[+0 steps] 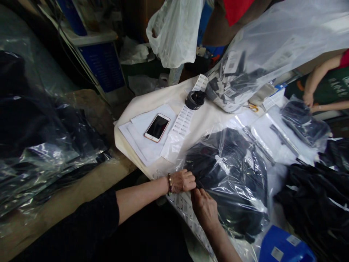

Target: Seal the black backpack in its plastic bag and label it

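My left hand (183, 181), with a beaded bracelet at the wrist, is closed in a pinch at the near edge of a clear plastic bag holding a dark garment (229, 178). My right hand (204, 208) sits just below it, fingers curled against the same bag edge and over a sheet of barcode stickers (185, 207). What the fingertips pinch is too small to make out. The bag lies on a white-covered table (163, 98).
A phone (157, 127) lies on white papers, next to a long sticker strip (182, 122) and a dark roll (195, 99). A big clear bag of tags (259, 62) stands behind. More bagged garments lie left and right. Another person's arm (317, 82) is far right.
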### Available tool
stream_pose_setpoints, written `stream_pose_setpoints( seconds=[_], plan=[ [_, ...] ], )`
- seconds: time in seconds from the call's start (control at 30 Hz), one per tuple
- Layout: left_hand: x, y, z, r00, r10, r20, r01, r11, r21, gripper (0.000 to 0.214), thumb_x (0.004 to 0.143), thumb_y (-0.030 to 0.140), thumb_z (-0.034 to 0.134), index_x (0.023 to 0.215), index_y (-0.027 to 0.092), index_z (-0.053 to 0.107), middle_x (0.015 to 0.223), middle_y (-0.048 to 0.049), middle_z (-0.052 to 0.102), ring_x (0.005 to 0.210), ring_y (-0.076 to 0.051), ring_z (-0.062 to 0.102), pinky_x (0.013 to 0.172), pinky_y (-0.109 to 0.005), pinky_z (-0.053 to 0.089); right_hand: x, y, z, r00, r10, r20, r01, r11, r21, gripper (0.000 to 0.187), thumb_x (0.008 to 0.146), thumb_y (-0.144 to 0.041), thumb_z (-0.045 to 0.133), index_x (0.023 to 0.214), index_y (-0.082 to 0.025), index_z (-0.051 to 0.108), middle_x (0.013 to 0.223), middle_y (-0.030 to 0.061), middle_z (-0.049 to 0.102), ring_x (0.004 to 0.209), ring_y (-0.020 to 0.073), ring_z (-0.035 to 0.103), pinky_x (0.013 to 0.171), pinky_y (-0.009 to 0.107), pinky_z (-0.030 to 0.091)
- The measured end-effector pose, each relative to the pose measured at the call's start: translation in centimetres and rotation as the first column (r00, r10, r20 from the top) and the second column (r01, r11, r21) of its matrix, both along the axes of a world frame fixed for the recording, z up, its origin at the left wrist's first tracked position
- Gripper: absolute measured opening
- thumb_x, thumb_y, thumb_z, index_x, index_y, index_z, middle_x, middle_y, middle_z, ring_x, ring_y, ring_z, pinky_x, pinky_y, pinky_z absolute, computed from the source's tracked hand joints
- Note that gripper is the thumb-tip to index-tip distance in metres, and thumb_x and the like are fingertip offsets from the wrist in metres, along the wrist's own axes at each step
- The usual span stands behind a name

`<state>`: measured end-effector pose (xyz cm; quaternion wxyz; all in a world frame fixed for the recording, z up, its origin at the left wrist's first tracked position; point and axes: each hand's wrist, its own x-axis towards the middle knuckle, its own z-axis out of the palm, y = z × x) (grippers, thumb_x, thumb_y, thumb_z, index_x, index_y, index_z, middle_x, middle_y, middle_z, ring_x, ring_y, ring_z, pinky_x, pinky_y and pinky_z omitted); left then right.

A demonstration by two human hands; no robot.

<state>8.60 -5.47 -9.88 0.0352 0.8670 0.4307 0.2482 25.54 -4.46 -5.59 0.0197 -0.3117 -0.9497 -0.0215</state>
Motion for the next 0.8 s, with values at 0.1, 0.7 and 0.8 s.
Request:
stream_pose_setpoints(
  seconds=[0.1, 0.7, 0.8],
  plan=[
    [0.0, 0.1, 0.2, 1.0, 0.018, -0.007, -0.018, 1.0, -0.022, 0.023, 0.088, 0.013, 0.04, 0.069, 0.016, 0.052, 0.07, -0.0032, 0.051, 0.067, -0.016, 0.042, 0.06, -0.03, 0.027, -0.1, -0.3, -0.4, 0.999, -0.047, -0.028, 0.048, 0.997, 0.053, 0.025, 0.085, -0.009, 0.041, 0.062, -0.019, 0.048, 0.055, 0.0001, 0.049, 0.053, 0.0127, 0.046, 0.055, 0.026, 0.026],
    [0.1, 0.3, 0.4, 0.999, 0.014, -0.047, -0.016, 0.999, -0.037, 0.019, 0.09, 0.015, 0.036, 0.076, 0.017, 0.048, 0.069, -0.0023, 0.051, 0.067, -0.017, 0.046, 0.059, -0.033, 0.029, -1.0, -1.3, -1.6, 0.963, -0.253, -0.097, 0.263, 0.958, 0.113, 0.03, 0.088, -0.014, 0.038, 0.061, -0.019, 0.049, 0.054, 0.0005, 0.05, 0.051, 0.0122, 0.045, 0.054, 0.025, 0.026],
    [0.4, 0.6, 0.2, 0.998, 0.011, -0.057, -0.014, 0.998, -0.061, 0.017, 0.09, 0.016, 0.038, 0.076, 0.017, 0.048, 0.067, -0.0022, 0.051, 0.067, -0.017, 0.046, 0.059, -0.032, 0.028, -1.2, -1.4, -1.5, 0.959, -0.274, -0.075, 0.279, 0.958, 0.069, 0.027, 0.085, -0.01, 0.037, 0.063, -0.019, 0.049, 0.056, 0.0011, 0.05, 0.052, 0.0129, 0.047, 0.055, 0.026, 0.027]
  ],
)
